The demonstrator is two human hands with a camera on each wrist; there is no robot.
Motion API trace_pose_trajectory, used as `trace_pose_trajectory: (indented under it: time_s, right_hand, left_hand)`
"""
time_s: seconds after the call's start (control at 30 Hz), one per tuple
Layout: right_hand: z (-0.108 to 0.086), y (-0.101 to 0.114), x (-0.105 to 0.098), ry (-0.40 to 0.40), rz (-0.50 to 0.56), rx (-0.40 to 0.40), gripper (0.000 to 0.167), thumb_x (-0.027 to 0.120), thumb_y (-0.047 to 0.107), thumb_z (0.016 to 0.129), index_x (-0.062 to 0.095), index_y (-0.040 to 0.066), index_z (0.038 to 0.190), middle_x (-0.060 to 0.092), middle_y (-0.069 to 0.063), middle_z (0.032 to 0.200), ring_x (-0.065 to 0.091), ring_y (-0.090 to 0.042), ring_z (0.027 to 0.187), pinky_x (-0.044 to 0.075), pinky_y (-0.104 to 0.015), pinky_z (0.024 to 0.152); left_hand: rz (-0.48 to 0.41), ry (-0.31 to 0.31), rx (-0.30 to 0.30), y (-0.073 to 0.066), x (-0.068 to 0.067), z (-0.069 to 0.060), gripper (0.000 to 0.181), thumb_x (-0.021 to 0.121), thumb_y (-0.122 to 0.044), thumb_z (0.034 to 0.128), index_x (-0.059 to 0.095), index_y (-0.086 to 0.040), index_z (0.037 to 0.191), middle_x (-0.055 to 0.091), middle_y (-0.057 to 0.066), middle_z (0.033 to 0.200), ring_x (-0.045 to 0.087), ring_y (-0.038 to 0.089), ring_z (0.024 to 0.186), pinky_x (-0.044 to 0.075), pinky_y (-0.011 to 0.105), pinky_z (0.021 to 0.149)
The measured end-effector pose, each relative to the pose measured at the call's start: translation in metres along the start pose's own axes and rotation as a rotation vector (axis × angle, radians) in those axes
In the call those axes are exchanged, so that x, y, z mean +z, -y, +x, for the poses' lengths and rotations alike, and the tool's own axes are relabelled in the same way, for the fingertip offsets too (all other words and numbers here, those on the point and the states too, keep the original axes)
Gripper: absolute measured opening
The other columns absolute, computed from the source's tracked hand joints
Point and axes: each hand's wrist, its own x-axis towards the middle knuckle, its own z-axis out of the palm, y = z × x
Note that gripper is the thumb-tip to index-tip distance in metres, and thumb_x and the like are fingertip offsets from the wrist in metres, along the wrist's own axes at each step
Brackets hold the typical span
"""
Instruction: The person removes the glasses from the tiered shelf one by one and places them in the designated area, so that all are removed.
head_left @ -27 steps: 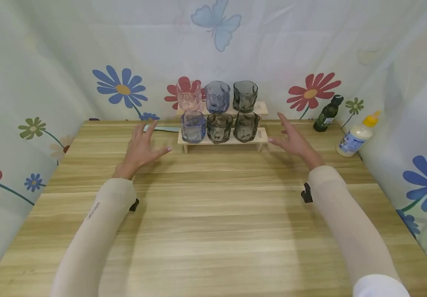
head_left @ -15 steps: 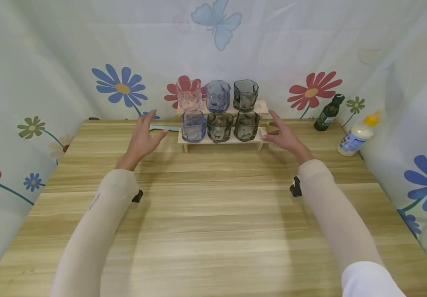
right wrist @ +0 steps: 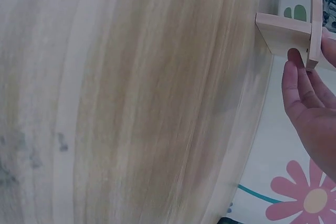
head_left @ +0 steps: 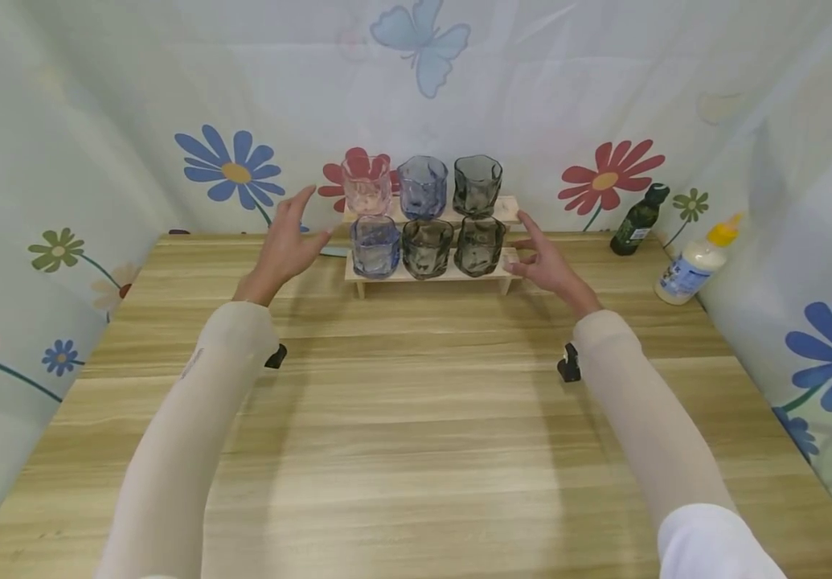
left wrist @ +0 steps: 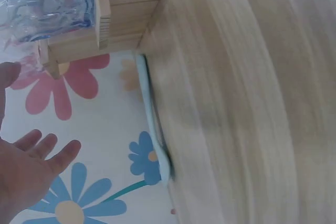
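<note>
A two-tier wooden display stand (head_left: 452, 274) stands at the back of the table. Its top tier bears a pink glass (head_left: 367, 189), a blue glass (head_left: 424, 190) and a dark grey glass (head_left: 477, 188). Below are another blue glass (head_left: 375, 248) and two smoky grey glasses, the rightmost glass (head_left: 479, 248) nearest my right hand (head_left: 548, 264). That hand holds the stand's right end, thumb over the lower board (right wrist: 315, 24) and fingers beneath it. My left hand (head_left: 287, 248) is spread just left of the stand, apart from it, with nothing in its fingers.
A light blue long-handled utensil (left wrist: 150, 114) lies along the table's back edge, left of the stand. At the back right are a dark green bottle (head_left: 637, 221) and a white squeeze bottle (head_left: 690, 269) with a yellow cap. A flowered curtain (head_left: 517, 96) encloses the table.
My right hand has moved left onto the stand's right end. My left hand has moved right and further back toward the left end. The stand and glasses have stayed put.
</note>
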Motion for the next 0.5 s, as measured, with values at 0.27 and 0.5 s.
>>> trace_pose_trajectory:
  time_s: [0.27,0.5]
  right_hand:
    - [0.000,0.001,0.001,-0.006,0.041,0.037,0.098,0.065,0.001,0.094,0.000,0.029,0.162,0.035,-0.033,0.154,0.060,-0.052,0.114,0.056,-0.044,0.091]
    - [0.001,0.000,0.002,-0.015,0.066,0.058,0.098,0.065,-0.001,0.094,0.003,0.033,0.162,0.035,-0.032,0.154,0.061,-0.050,0.113,0.054,-0.048,0.094]
  left_hand:
    - [-0.009,0.011,0.044,-0.011,-0.002,0.018,0.083,0.070,-0.031,0.0920,0.022,-0.021,0.160,0.029,0.024,0.156,0.034,0.046,0.142,0.028,0.066,0.113]
    - [-0.024,0.032,0.029,-0.021,0.000,0.039,0.090,0.073,-0.032,0.0883,0.019,-0.023,0.160,0.028,0.021,0.158,0.034,0.041,0.142,0.031,0.063,0.113]
